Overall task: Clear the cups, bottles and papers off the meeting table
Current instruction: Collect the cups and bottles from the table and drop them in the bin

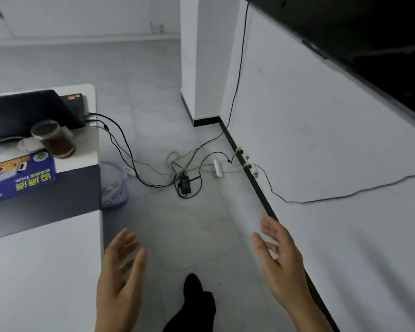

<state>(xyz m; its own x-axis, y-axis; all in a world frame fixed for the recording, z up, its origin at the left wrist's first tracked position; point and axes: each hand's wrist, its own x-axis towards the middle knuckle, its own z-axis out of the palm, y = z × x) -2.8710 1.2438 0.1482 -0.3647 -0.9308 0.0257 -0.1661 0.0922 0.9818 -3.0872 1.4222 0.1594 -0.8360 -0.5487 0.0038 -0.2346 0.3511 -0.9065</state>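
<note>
A clear plastic cup (52, 138) with dark brown liquid and a lid stands near the right edge of the white meeting table (46, 271), beside an open black laptop (27, 113). A blue printed paper (22, 178) lies in front of the cup. My left hand (120, 279) hovers with straight fingers just past the table's right edge, holding nothing. Over the floor near the wall, my right hand (280, 257) is also spread and empty. Both hands are well short of the cup.
A blue mesh waste basket (114, 185) with some rubbish stands on the floor against the table's end. Tangled cables, a black power brick (185, 184) and a white power strip (217, 168) lie on the grey tiles. A white wall with a dark screen is on the right.
</note>
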